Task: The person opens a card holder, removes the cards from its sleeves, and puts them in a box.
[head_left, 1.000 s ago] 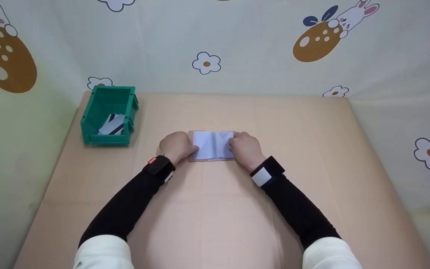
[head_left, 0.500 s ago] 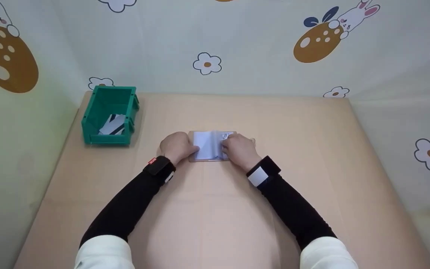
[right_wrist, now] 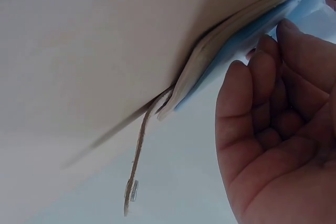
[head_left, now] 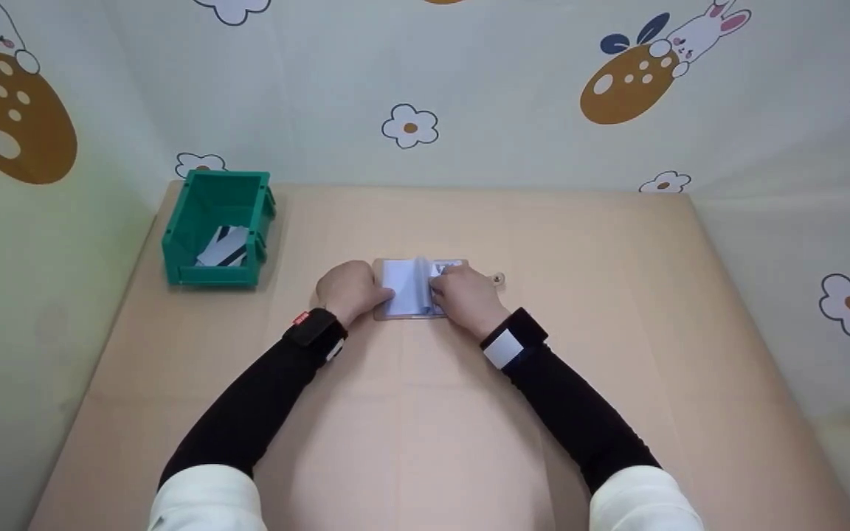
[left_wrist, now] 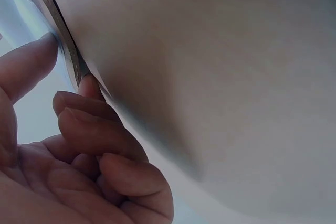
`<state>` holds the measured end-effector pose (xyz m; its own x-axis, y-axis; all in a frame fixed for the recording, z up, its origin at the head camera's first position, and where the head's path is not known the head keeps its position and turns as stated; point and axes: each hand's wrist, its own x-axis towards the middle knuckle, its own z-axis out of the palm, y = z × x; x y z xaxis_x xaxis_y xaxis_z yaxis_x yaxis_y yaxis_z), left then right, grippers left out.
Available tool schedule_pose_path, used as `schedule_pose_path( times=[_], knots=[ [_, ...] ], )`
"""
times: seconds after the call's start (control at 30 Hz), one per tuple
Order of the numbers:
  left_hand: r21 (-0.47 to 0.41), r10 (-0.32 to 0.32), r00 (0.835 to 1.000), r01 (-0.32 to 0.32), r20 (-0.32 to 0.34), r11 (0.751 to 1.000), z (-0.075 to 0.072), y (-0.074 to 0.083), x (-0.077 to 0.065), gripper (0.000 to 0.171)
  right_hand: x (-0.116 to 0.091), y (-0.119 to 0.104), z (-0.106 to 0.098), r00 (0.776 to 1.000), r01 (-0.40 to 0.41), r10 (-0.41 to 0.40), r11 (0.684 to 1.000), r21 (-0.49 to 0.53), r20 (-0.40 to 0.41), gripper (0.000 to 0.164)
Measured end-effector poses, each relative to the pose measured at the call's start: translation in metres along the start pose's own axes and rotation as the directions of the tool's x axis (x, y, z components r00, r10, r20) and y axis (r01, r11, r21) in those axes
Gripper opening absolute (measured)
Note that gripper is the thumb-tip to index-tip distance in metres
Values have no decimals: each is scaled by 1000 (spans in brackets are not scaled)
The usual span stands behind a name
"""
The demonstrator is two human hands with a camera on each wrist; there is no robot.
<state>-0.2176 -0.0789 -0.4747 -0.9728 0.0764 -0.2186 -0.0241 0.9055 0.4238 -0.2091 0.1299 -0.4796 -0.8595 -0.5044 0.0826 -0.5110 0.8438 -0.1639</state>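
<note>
A small card holder point(head_left: 400, 284) lies spread like a book on the table, with clear plastic sleeves inside. My left hand point(head_left: 351, 291) pinches its left cover edge; in the left wrist view the thumb lies on the inner side and a fingertip sits under the edge point(left_wrist: 59, 24). Over the right half, my right hand point(head_left: 469, 299) pinches clear sleeves point(head_left: 421, 286), which stand raised near the fold. Part of a printed sheet point(head_left: 443, 267) shows beyond those fingers. A snap strap point(right_wrist: 137, 156) sticks out from the holder's right cover point(right_wrist: 205, 51).
At the back left of the table point(head_left: 580, 413) stands a green bin point(head_left: 211, 277). Several white cards with dark stripes point(head_left: 224, 247) lie in it. Patterned cloth point(head_left: 336, 88) hangs behind the table and at both sides.
My right hand has moved left from the holder's right edge toward the fold, lifting clear sleeves with it. The printed sheet and the strap have come into sight. My left hand stays put.
</note>
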Motion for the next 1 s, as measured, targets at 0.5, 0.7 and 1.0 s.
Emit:
schedule_pose_path(
  times=[0.5,0.7,1.0],
  knots=[
    [205,135,977,-100,-165,974,-9,14,-6,40,1,2,2,1000,-9,9,1000,24,0,12],
    [172,349,914,-317,-206,933,-9,30,-18,32,1,2,2,1000,1,-1,1000,26,-13,10],
    [177,567,802,-540,-188,823,9,43,-25,25,0,2,2,999,-1,3,998,60,-32,9]
  ],
)
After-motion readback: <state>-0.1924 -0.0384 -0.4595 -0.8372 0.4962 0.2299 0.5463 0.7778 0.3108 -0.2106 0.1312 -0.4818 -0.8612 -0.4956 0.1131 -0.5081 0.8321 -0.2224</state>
